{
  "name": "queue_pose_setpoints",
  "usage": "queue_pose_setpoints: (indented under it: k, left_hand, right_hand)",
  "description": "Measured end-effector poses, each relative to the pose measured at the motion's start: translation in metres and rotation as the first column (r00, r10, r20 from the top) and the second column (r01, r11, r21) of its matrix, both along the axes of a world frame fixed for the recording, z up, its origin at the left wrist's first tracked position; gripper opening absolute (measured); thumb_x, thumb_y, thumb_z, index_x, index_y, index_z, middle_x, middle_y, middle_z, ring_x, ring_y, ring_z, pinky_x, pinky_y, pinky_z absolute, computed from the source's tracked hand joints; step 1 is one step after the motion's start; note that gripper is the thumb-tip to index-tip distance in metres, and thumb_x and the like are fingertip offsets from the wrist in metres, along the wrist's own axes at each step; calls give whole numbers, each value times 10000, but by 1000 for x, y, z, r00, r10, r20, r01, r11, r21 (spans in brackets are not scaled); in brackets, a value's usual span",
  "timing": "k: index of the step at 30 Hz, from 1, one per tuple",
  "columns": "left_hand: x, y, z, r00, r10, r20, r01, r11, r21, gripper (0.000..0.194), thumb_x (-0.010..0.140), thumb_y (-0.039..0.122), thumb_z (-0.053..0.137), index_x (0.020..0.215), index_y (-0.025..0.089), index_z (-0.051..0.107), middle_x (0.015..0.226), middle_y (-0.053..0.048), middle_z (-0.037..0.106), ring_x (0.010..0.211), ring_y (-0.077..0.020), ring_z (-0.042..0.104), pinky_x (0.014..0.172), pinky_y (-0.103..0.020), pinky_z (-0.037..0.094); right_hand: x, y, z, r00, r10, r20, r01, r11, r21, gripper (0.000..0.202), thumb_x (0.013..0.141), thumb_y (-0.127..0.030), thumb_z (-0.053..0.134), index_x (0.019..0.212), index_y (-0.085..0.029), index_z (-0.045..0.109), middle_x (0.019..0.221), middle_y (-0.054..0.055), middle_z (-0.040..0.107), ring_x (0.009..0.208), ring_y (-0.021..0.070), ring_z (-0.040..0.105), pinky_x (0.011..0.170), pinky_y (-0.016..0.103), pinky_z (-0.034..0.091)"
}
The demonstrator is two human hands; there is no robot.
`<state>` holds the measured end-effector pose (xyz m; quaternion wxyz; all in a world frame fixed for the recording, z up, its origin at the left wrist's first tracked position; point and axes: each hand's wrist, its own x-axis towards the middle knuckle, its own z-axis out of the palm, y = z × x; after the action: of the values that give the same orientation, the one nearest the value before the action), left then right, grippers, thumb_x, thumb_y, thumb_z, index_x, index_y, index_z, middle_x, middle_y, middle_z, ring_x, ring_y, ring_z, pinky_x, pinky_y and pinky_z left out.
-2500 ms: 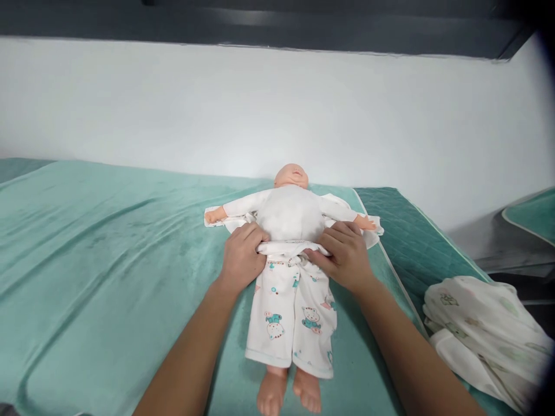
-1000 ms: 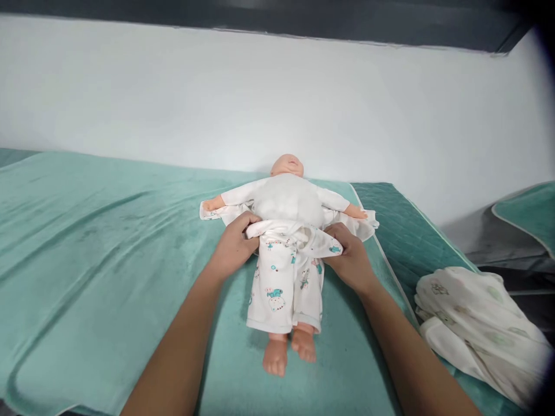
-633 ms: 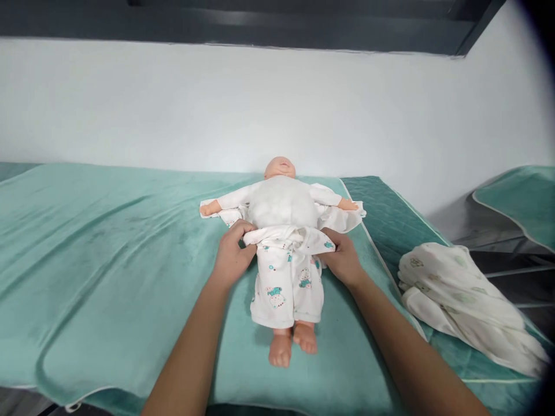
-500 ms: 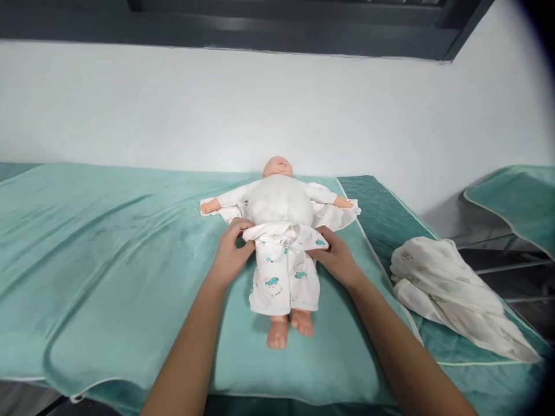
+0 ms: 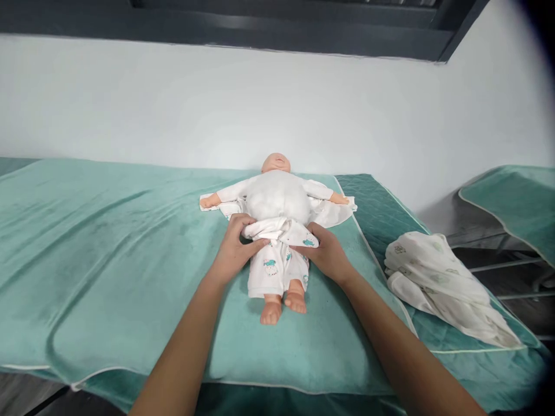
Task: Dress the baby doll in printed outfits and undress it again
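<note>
A baby doll (image 5: 276, 193) lies on its back, arms spread, its head toward the wall and its bare feet toward me. White pants (image 5: 265, 271) with teal prints cover its legs, the waist bunched and folded over at the hips. My left hand (image 5: 234, 245) pinches the waist's left side between thumb and fingers. On the opposite side, my right hand (image 5: 325, 248) grips the waistband the same way. A white printed top (image 5: 332, 215) is spread beneath the doll's arms and body. The fingertips are partly hidden by the cloth.
A green cover (image 5: 108, 260) with folds spreads over the bed. On the right, a crumpled white printed cloth (image 5: 437, 283) lies on a darker green quilted pad (image 5: 373, 202). Behind stands a white wall (image 5: 217, 104); another green-covered surface (image 5: 515, 193) is at far right.
The pants have been drawn up toward the doll's body, showing more of the legs, especially the one on the right. Both hands still hold the waist. The view has shifted slightly.
</note>
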<state>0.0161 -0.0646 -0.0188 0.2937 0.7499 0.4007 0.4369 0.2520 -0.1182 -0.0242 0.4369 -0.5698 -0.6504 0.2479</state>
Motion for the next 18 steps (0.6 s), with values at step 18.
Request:
queue_pose_setpoints:
  k: [18]
  left_hand:
    - [6,-28,-3,989,76,-129,-73,997,25,79,848,274,597,888,215,561,1099,-49,521,1101,-220,505,981,-335,411]
  right_hand:
    - [-12,24,-10,990,-142,-3,141,978,155,186,758,-272,590,935,-215,601,884,18,674,790,203,583,714,304,438]
